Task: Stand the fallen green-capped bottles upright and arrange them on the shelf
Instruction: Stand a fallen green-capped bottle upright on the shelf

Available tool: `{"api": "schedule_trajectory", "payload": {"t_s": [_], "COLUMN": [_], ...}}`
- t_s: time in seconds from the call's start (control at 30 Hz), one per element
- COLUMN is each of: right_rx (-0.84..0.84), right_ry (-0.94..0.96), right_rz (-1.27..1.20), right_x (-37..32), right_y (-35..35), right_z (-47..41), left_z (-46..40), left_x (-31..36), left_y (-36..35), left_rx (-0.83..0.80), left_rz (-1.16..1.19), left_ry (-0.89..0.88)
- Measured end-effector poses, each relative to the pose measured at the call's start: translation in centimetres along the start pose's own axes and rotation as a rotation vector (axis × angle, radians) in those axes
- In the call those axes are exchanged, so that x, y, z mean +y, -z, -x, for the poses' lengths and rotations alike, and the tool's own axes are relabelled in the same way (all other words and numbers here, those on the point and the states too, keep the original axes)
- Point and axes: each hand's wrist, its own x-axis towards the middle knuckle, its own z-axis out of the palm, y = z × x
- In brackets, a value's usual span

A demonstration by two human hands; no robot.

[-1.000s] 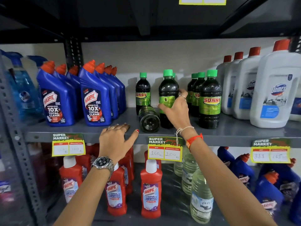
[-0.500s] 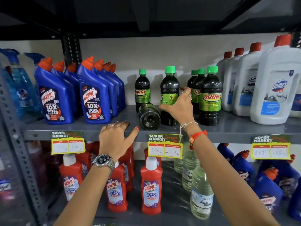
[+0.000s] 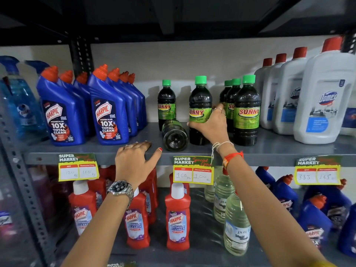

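1. Right hand (image 3: pixel 210 124) has its grip wrapped around the label of an upright green-capped bottle (image 3: pixel 199 110), thumb on the near side and fingers curled around the far side; the bottle stands on the shelf (image 3: pixel 289 151) with its base down.
2. Left hand (image 3: pixel 134 160) grips nothing: its fingers are spread flat on the front edge of the shelf, thumb stretched toward the right.
3. One fallen bottle (image 3: pixel 174 135) lies on its side just left of the held bottle, touching or nearly touching it; I cannot tell which.
4. Its long axis runs front to back: the round base faces the shelf edge, and the cap end points toward the back wall, hidden behind the body.
5. From the right grip the fallen bottle lies to the left and lower; from the left hand it lies just to the right and slightly deeper. The left thumb looks the nearer of the two.
6. Another upright bottle (image 3: pixel 166 105) stands right behind the fallen one, so tipping it up by the base risks knocking that neighbour.
7. A row of three more upright bottles (image 3: pixel 246 110) stands just right of the held one.
8. My judgement: one bottle remains to be raised, and the free left hand is best placed for it.
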Motion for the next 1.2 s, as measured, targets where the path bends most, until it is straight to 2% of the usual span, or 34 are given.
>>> {"api": "schedule_trajectory", "payload": {"t_s": [0.17, 0.33, 0.47, 0.63, 0.7, 0.77, 0.83, 0.93, 1.0, 1.07, 1.2], "right_rx": [-0.142, -0.171, -0.082, 0.269, 0.316, 0.195, -0.049, -0.504, -0.718, -0.785, -0.761], "right_ry": [-0.176, -0.125, 0.001, 0.21, 0.318, 0.405, 0.422, 0.291, 0.2, 0.146, 0.035], "right_rz": [-0.178, -0.182, -0.013, 0.173, 0.204, 0.21, 0.277, 0.483, 0.582, 0.632, 0.691], "right_x": [0.7, 1.1, 0.5, -1.3, -2.8, -4.6, -6.2, -8.3, -9.3, -10.0, -10.3], "right_y": [0.7, 0.9, 0.5, 1.0, 1.2, 1.4, 1.1, -0.1, -1.2, -2.3, -4.1], "right_z": [-1.3, -1.1, 0.0, 1.1, 1.3, 1.2, 0.9, 0.4, 0.3, -0.1, -1.2], "left_z": [0.0, 0.0, 0.0, 0.2, 0.2, 0.0, -0.2, 0.1, 0.3, 0.3, 0.3], "left_x": [0.0, 0.1, 0.2, 0.3, 0.2, 0.1, -0.3, -1.3, -1.6, -1.7, -1.7], "left_y": [0.0, 0.1, 0.2, 0.5, 0.8, 1.2, 1.6, 1.8, 1.7, 1.5, 1.0], "left_rx": [-0.001, -0.003, -0.007, 0.001, -0.011, -0.031, -0.047, -0.054, -0.051, -0.045, -0.03], "left_rz": [-0.003, -0.008, -0.007, 0.007, -0.002, -0.021, -0.033, -0.017, -0.006, -0.006, -0.002], "left_ry": [0.002, 0.001, 0.0, -0.008, -0.027, -0.051, -0.052, -0.056, -0.062, -0.054, -0.048]}}
